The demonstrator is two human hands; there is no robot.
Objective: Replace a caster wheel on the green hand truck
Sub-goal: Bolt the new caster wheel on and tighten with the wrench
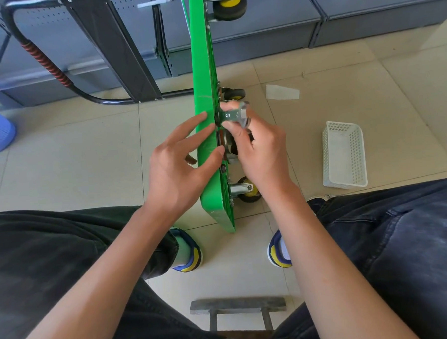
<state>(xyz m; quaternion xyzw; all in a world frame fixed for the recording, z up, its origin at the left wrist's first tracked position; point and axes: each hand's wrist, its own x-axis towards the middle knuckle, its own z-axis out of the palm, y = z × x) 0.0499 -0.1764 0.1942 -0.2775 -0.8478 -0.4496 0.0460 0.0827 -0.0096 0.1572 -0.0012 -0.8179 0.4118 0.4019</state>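
Head view: green hand truck (207,134), standing on edge on the tiled floor (87,155) between the person's feet. Left hand (177,169): fingers straight, pressed on the green deck. Right hand (257,146): grip pinching a metal wrench (233,115) at the caster wheel (229,147) mount. White basket (344,154) lies right.

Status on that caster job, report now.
Left hand open, fingers braced on green deck. Right hand gripping wrench at caster mount. Nothing blocking.

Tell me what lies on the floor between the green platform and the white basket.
Bare tile only, in the head view, between the green platform and white basket.
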